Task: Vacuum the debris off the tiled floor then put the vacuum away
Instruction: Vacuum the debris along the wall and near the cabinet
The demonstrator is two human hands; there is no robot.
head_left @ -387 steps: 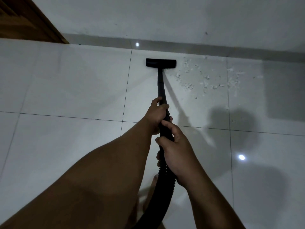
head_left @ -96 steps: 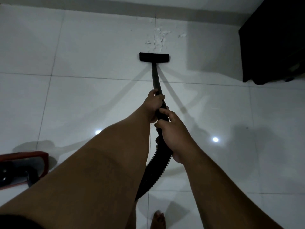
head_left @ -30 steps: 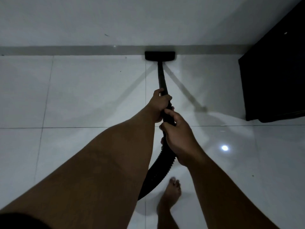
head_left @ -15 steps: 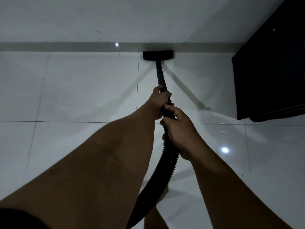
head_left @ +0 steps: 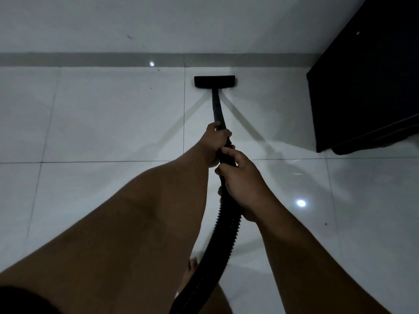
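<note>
The black vacuum nozzle (head_left: pixel 214 81) lies flat on the white tiled floor (head_left: pixel 113 118), a short way in front of the grey skirting. Its black wand (head_left: pixel 217 107) runs back to my hands. My left hand (head_left: pixel 214 141) grips the wand higher up. Just behind it my right hand (head_left: pixel 242 177) grips the wand where the ribbed black hose (head_left: pixel 223 227) begins. The hose hangs down between my arms toward the bottom edge. I see no white debris on the tiles around the nozzle, only a few tiny dark specks.
A dark cabinet (head_left: pixel 367 82) stands against the wall at the right, close to the nozzle's right side. The grey skirting (head_left: pixel 90 60) and white wall bound the floor ahead. My bare foot (head_left: pixel 189 271) shows beside the hose near the bottom.
The white debris seen 3.2 s ago is gone from view. Over the last second the nozzle has come back a little from the skirting; both hands keep their grip.
</note>
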